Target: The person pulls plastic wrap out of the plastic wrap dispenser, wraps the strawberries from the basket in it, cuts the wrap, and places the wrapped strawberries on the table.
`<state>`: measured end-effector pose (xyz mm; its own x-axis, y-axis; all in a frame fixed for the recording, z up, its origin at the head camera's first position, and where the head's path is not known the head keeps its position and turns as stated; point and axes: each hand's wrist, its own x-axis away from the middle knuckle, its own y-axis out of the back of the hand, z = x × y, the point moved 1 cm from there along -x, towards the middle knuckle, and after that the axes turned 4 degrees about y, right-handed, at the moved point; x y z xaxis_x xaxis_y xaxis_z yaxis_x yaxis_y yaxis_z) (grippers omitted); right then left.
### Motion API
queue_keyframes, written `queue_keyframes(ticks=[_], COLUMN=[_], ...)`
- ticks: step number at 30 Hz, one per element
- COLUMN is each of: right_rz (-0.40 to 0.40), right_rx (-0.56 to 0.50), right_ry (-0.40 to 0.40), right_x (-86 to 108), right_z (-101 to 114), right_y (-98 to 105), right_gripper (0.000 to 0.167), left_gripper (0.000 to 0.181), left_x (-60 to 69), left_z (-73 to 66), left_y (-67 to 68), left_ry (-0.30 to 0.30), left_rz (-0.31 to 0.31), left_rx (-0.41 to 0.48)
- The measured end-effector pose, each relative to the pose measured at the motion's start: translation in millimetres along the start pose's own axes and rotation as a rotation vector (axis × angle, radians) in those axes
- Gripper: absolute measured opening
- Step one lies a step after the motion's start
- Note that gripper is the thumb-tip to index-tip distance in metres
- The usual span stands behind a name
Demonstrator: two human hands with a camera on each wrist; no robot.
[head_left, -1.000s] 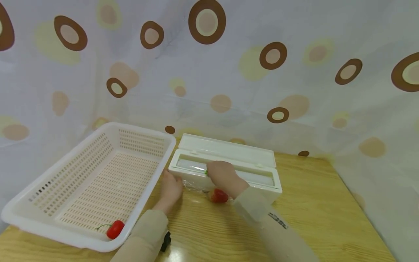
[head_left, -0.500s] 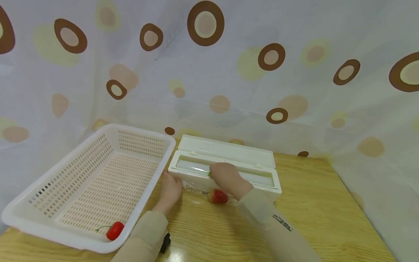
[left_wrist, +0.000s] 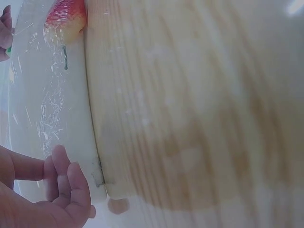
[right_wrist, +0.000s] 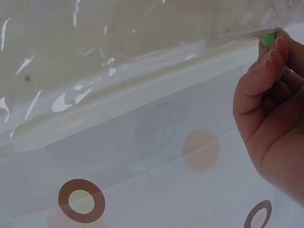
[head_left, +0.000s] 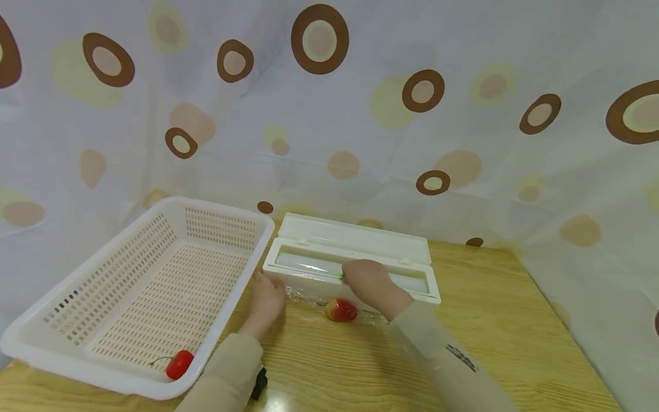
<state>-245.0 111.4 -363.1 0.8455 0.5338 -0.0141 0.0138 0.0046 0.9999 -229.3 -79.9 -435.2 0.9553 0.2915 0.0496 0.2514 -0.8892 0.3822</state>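
A white cling film box [head_left: 309,281] lies on the table with its lid raised and a film roll [head_left: 304,261] inside. My right hand [head_left: 374,286] pinches a small green slide cutter [right_wrist: 269,39] on the box's front rim. At the box's front left end, my left hand [head_left: 268,297] has curled fingers; its thumb and forefinger pinch the edge of the cling film [left_wrist: 50,114]. That film hangs down the box front. A red-and-yellow fruit [head_left: 342,309] with a thin green stem [left_wrist: 65,58] sits before the box, with film over it.
To the left stands a white slotted basket [head_left: 265,240], close to my left hand. A red cherry-like fruit [head_left: 179,364] lies in its near corner. Behind the wooden table [head_left: 319,372] hangs a patterned cloth [head_left: 329,120]. Something black [head_left: 259,383] shows beside my left sleeve.
My right hand has slid to the right along the box's front rim with the green cutter. My left hand stays at the box's left end; the fruit stays in front of the box.
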Motion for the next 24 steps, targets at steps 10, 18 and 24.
queue_keyframes(ticks=[10, 18, 24], right_rz=[-0.033, -0.042, -0.066], right_rx=[0.046, 0.066, 0.08], right_ry=[0.031, 0.024, 0.024], right_x=[6.5, 12.3, 17.8], right_z=[-4.0, -7.6, -13.1], right_y=[-0.4, -1.3, -2.5], right_gripper=[0.017, 0.016, 0.017], left_gripper=[0.047, 0.049, 0.053], left_x=[1.3, 1.7, 0.5], left_z=[-0.5, -0.6, -0.3], left_y=[1.5, 1.3, 0.9], left_ry=[0.013, -0.005, -0.005], left_rz=[0.011, 0.007, 0.005], left_rx=[-0.001, -0.011, -0.017])
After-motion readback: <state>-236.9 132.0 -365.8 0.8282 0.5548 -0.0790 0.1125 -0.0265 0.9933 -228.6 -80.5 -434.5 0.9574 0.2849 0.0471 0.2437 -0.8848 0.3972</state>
